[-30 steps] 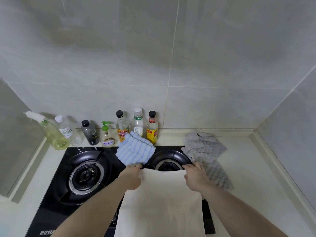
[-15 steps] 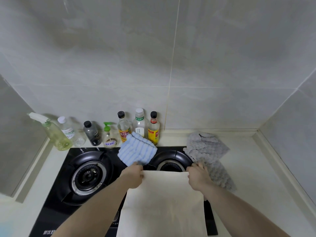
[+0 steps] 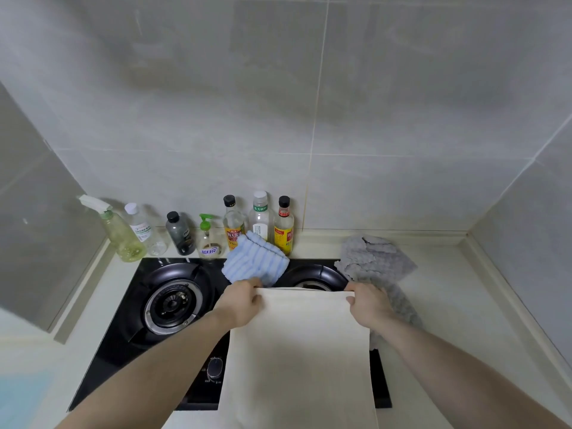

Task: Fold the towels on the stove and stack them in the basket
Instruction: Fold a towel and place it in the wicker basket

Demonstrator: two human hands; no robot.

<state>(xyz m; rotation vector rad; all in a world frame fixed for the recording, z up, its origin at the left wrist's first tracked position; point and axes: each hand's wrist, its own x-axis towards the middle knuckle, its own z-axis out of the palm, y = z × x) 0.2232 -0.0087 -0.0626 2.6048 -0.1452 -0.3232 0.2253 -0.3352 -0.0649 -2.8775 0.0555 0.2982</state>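
Note:
A cream towel [image 3: 298,357] hangs stretched over the right side of the black gas stove [image 3: 123,342]. My left hand [image 3: 240,303] pinches its top left corner and my right hand [image 3: 368,305] pinches its top right corner. Behind the left hand a folded blue striped towel [image 3: 255,261] lies at the back of the stove between the burners. A crumpled grey towel [image 3: 376,261] lies on the counter by the stove's right edge, partly behind my right hand. No basket is in view.
Several bottles [image 3: 258,219] and a spray bottle [image 3: 119,233] line the tiled wall behind the stove. The left burner [image 3: 171,301] is uncovered. Pale counter [image 3: 458,305] extends right to a side wall. A stove knob [image 3: 215,368] sits near the front.
Both hands have shifted a little towards me with the cream towel's top edge, which now covers more of the right burner. The blue and grey towels have not moved.

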